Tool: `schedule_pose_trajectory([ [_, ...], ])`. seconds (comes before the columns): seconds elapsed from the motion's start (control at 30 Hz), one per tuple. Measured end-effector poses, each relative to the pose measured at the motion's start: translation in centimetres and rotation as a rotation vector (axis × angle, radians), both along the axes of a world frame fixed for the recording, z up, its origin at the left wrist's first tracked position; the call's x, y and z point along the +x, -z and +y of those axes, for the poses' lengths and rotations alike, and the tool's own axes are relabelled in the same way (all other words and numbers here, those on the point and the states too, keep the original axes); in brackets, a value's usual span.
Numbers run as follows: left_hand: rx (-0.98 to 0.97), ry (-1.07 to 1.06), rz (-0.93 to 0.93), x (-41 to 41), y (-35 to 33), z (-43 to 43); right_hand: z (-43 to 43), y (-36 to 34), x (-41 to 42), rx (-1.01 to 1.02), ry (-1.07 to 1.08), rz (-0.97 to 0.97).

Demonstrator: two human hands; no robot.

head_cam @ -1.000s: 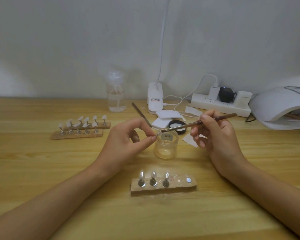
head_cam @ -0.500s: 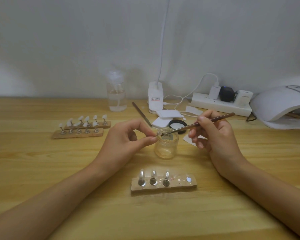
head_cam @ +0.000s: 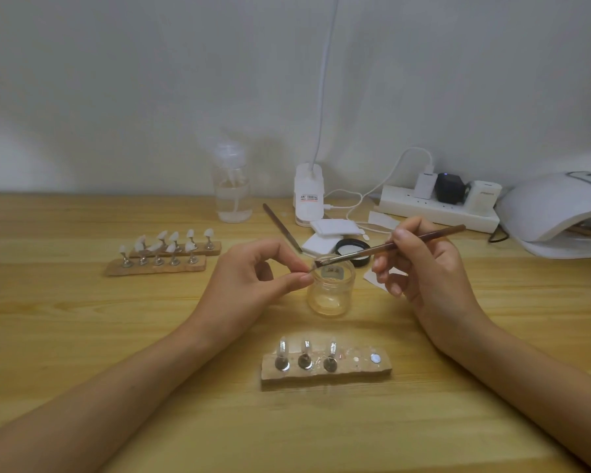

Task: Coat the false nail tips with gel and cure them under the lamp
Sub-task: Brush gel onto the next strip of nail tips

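False nail tip [head_cam: 310,268] is being pinched by the left hand [head_cam: 249,285] over the gel jar [head_cam: 331,295], midway between the table's [head_cam: 82,336] side edges, while the brush [head_cam: 389,245] is being gripped by the right hand [head_cam: 430,278]. Thin, even strokes are probably being called for, with excess wiped on the rim.

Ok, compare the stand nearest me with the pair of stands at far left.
The near stand carries three holders and has bare spots at its right end; the left stands look full. The near stand's tips look clear; the left stands' tips are white. Both are tan strips with metal holders.
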State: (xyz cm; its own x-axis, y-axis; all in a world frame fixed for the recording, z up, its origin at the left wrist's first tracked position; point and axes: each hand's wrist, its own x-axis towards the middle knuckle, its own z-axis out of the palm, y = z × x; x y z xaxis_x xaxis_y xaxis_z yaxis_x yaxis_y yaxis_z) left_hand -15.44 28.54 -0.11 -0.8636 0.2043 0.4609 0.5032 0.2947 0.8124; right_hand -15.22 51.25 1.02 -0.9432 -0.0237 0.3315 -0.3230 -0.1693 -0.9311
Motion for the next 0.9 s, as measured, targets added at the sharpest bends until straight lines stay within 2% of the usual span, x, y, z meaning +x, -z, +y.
schedule_pose_trajectory([
  [0.13,0.003,0.002,-0.004,0.01,-0.01,0.06,0.15,0.08,-0.09,-0.002,0.075,-0.042],
  [0.53,0.007,-0.012,-0.018,0.13,-0.13,0.17,0.06,0.05,-0.10,-0.018,0.011,0.000],
  [0.9,0.023,-0.008,-0.033,0.12,-0.19,0.19,0.02,0.15,-0.17,0.012,0.041,-0.052],
])
